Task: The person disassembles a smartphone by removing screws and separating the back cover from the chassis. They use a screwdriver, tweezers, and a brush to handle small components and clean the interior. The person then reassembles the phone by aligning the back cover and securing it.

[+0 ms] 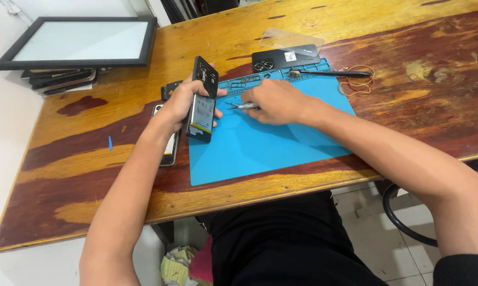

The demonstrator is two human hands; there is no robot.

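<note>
Two phones are seen: one opened phone (203, 100) with its back removed, gripped upright at the blue mat's (271, 143) left edge by the left hand (183, 100), fingers wrapped around it, and a second phone (169, 148) lying flat on the wooden table (91, 159) under that wrist. One pair of metal tweezers (242, 106) is pinched in the closed right hand (276, 101), resting on the mat. One black back cover (284, 57) lies beyond.

Bright, even daylight, pretty sharp overall. Soft shadows under the arms, mild glare on the glossy wooden table (323, 21) far side, wide-angle bending at edges.
</note>
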